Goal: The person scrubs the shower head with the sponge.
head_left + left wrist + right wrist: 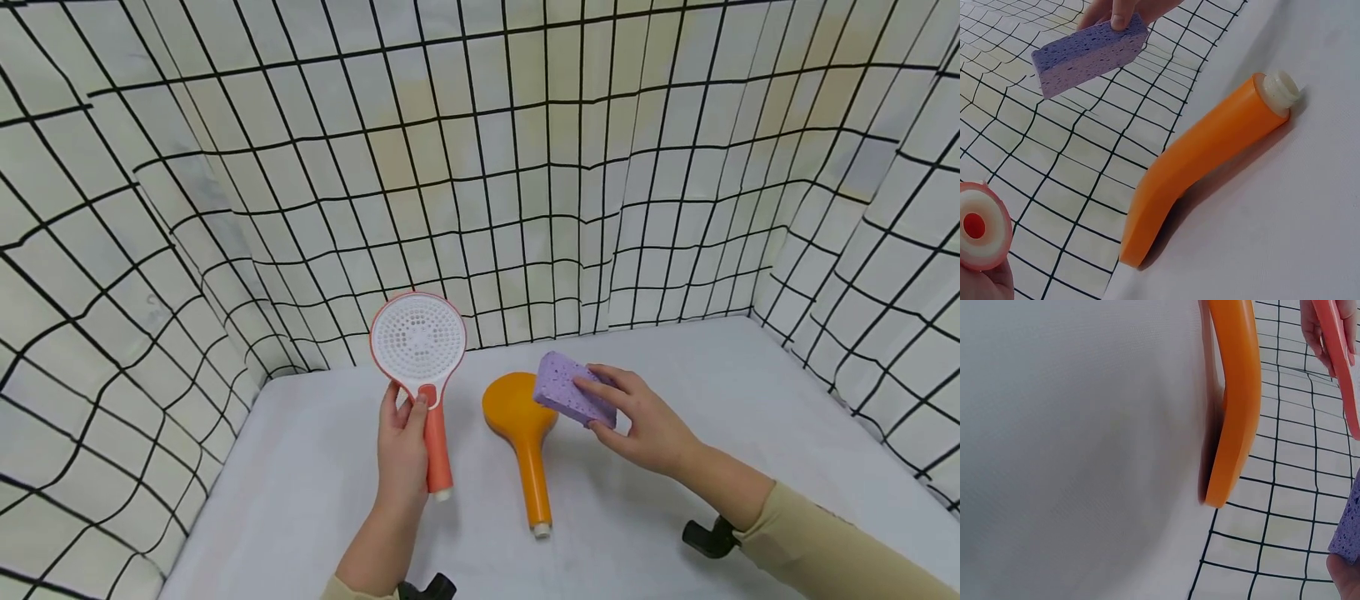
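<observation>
My left hand (402, 450) grips a coral-red shower head (418, 342) by the neck of its handle, its white perforated face turned toward the head camera. In the left wrist view the handle end of that shower head (999, 234) shows at the lower left. A purple speckled sponge (566, 387) is pinched between the thumb and fingers of my right hand (637, 417), raised above the table. Between the hands an orange shower head (517, 408) lies face down, its handle with a white threaded end pointing toward me; the sponge overlaps its head in this view.
A white cloth-covered table (315, 492) spreads under everything. White walls with a black grid (480, 183) enclose it at the back and both sides. Black wrist camera mounts (708, 539) sit at both forearms, close over the table.
</observation>
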Tool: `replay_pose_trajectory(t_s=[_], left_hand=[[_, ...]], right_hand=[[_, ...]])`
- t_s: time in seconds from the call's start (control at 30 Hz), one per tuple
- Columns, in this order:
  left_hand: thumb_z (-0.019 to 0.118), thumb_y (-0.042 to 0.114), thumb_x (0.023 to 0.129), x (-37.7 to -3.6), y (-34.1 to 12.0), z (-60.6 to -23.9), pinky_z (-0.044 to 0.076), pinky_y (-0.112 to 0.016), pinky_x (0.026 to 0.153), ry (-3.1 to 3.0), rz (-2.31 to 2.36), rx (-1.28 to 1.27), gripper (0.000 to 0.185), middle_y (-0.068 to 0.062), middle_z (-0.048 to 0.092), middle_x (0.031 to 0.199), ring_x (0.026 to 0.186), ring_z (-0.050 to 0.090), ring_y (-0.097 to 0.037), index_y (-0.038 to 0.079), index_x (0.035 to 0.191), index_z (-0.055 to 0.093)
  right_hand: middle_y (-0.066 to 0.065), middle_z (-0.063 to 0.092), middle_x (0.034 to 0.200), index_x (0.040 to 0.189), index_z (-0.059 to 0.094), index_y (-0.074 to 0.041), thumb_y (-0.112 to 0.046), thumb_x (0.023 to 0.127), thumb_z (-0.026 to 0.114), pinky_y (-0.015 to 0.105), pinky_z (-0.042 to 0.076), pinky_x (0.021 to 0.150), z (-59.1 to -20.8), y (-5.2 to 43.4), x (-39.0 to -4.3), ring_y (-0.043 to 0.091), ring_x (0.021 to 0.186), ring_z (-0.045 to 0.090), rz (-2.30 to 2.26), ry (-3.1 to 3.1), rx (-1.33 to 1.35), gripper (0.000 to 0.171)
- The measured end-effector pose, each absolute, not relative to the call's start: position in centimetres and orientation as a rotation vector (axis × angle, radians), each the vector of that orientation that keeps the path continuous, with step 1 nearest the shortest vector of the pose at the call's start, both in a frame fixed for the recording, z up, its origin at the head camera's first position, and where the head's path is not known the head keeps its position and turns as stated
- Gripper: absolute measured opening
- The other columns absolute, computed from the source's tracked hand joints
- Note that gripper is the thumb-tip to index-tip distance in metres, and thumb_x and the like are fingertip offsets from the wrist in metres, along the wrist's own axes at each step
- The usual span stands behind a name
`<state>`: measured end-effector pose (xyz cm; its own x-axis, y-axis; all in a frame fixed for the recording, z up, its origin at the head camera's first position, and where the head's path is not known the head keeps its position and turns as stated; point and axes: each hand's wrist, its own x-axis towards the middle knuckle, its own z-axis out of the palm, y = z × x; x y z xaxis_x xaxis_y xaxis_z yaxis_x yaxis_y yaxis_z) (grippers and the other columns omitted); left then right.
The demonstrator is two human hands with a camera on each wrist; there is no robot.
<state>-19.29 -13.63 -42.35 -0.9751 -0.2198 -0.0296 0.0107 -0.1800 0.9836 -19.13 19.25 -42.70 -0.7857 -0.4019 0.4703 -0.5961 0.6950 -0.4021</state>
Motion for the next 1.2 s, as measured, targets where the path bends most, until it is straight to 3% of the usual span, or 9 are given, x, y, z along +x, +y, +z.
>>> replay_pose_trajectory(t_s=[0.17, 0.37, 0.6, 0.83, 1.0, 1.2], left_hand=[[0.059, 0.03, 0.1, -19.1, -13.6, -42.3, 0.055, -0.035, 0.091, -1.848, -2.331, 0.21, 0.079, -0.006, 0.055, 0.136, 0.115, 0.061, -0.028, 0.048, 0.156, 0.007], [0.058, 0.007, 0.099, -19.0, -13.1, -42.1, 0.056, -0.04, 0.09, -1.701, -2.487, 0.08, 0.088, -0.01, 0.054, 0.137, 0.115, 0.063, -0.033, 0.047, 0.156, 0.004], [0.055, -0.007, 0.096, -18.2, -12.3, -41.7, 0.053, -0.043, 0.094, -1.745, -2.61, -0.039, 0.097, -0.009, 0.047, 0.146, 0.125, 0.055, -0.035, 0.05, 0.155, 0.004], [0.052, -0.008, 0.096, -17.4, -11.6, -41.5, 0.051, -0.049, 0.095, -1.726, -2.701, -0.137, 0.098, -0.01, 0.043, 0.149, 0.131, 0.05, -0.038, 0.049, 0.155, -0.001], [0.055, 0.001, 0.099, -17.2, -11.3, -41.8, 0.055, -0.052, 0.087, -1.766, -2.678, -0.126, 0.095, -0.01, 0.045, 0.147, 0.124, 0.056, -0.038, 0.053, 0.154, -0.003], [0.055, 0.0, 0.098, -17.2, -11.0, -42.2, 0.051, -0.056, 0.091, -1.817, -2.671, -0.12, 0.097, -0.009, 0.045, 0.149, 0.123, 0.057, -0.039, 0.055, 0.153, -0.003]], right_hand=[[0.007, 0.044, 0.148, 0.143, 0.054, -0.026, -0.018, 0.084, 0.078, 0.047, 0.05, 0.097, -42.9, 19.0, -19.2, 0.032, 0.131, 0.046, 0.775, -2.562, 0.784, 0.064], [0.008, 0.044, 0.148, 0.143, 0.055, -0.026, -0.016, 0.083, 0.079, 0.047, 0.05, 0.097, -42.9, 18.9, -19.2, 0.033, 0.131, 0.045, 0.785, -2.561, 0.777, 0.066], [0.008, 0.043, 0.149, 0.144, 0.054, -0.025, -0.017, 0.085, 0.077, 0.048, 0.049, 0.098, -42.7, 18.7, -19.2, 0.033, 0.132, 0.044, 0.809, -2.548, 0.79, 0.064], [0.008, 0.042, 0.151, 0.144, 0.053, -0.024, -0.017, 0.086, 0.076, 0.047, 0.049, 0.098, -42.3, 18.4, -19.4, 0.032, 0.133, 0.044, 0.858, -2.53, 0.774, 0.063], [0.009, 0.041, 0.151, 0.144, 0.053, -0.021, -0.016, 0.088, 0.073, 0.048, 0.051, 0.096, -41.3, 17.9, -19.6, 0.033, 0.132, 0.044, 0.933, -2.501, 0.724, 0.06], [0.01, 0.04, 0.152, 0.146, 0.052, -0.021, -0.022, 0.09, 0.072, 0.049, 0.05, 0.097, -40.1, 16.4, -20.3, 0.033, 0.134, 0.043, 0.966, -2.488, 0.663, 0.059]])
